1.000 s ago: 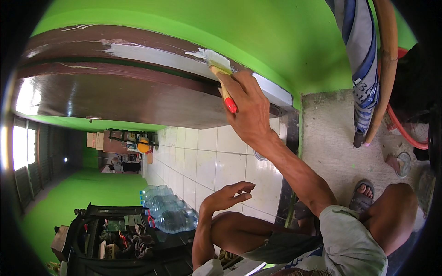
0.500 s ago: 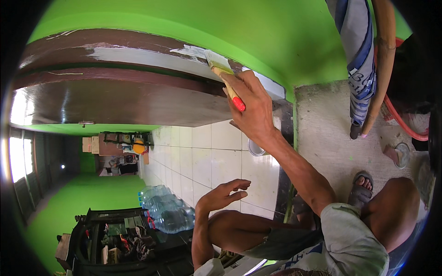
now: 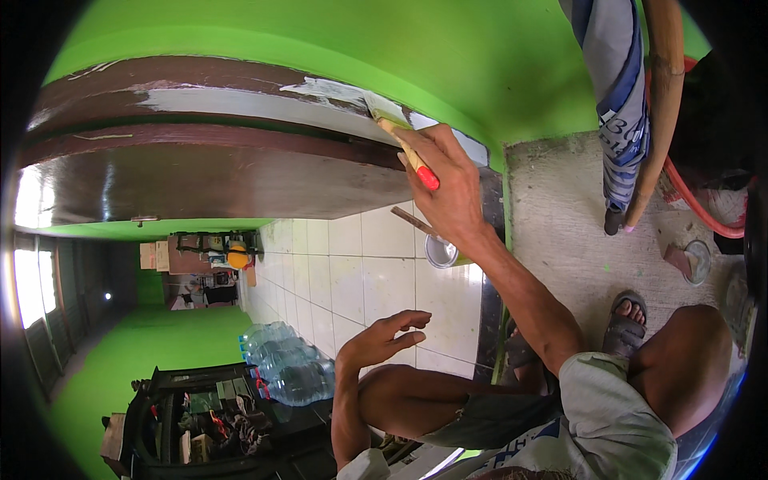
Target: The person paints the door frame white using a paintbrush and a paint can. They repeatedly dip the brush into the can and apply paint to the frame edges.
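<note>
My right hand grips a paintbrush by its yellowish handle, which has a red end. The bristles rest against the brown door frame, where patches of white paint lie along its face and edge. Below that hand, a small paint can stands on the tiles, partly hidden by my wrist. A flat wooden stick leans out of it. Over my bent knee hangs my left hand, fingers loosely curled, thumb apart, holding nothing.
A brown door stands beside the frame, next to a green wall. To the right are a folded umbrella and a wooden pole. Large water bottles and a dark cabinet sit at lower left.
The brush and my right hand have shifted slightly right and down along the frame. More of the paint can and its stick shows. My left hand stays almost still.
</note>
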Demonstrator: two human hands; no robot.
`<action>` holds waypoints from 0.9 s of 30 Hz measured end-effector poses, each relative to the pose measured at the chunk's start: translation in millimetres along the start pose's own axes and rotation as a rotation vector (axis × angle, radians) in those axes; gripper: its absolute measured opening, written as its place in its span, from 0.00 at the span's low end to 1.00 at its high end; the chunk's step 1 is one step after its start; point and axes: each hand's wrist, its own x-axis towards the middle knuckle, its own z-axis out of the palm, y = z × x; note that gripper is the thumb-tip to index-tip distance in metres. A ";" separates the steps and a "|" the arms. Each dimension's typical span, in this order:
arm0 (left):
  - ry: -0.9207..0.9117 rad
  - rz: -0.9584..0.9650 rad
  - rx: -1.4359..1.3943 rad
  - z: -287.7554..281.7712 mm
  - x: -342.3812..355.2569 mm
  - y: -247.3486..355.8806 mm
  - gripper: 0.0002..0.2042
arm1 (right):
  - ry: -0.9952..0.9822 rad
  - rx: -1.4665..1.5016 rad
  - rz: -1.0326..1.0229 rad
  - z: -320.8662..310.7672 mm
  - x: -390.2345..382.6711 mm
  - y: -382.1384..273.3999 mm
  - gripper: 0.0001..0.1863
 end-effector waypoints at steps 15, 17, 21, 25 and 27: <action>0.006 0.038 0.004 0.4 0.9 -1.7 0.23 | -0.006 -0.013 0.066 -10.3 -10.4 19.3 0.21; 0.008 0.044 -0.006 0.7 0.8 -2.6 0.22 | -0.013 -0.024 0.086 -12.7 -12.7 20.2 0.20; 0.013 0.056 -0.012 1.3 0.6 -2.5 0.22 | -0.018 -0.016 0.095 -15.8 -14.8 19.7 0.20; 0.009 0.059 0.000 1.0 0.8 -0.9 0.22 | -0.022 -0.018 0.103 -17.3 -19.3 28.0 0.23; 0.007 0.048 0.000 1.0 0.9 0.3 0.22 | -0.022 -0.015 0.105 -18.6 -20.3 31.8 0.24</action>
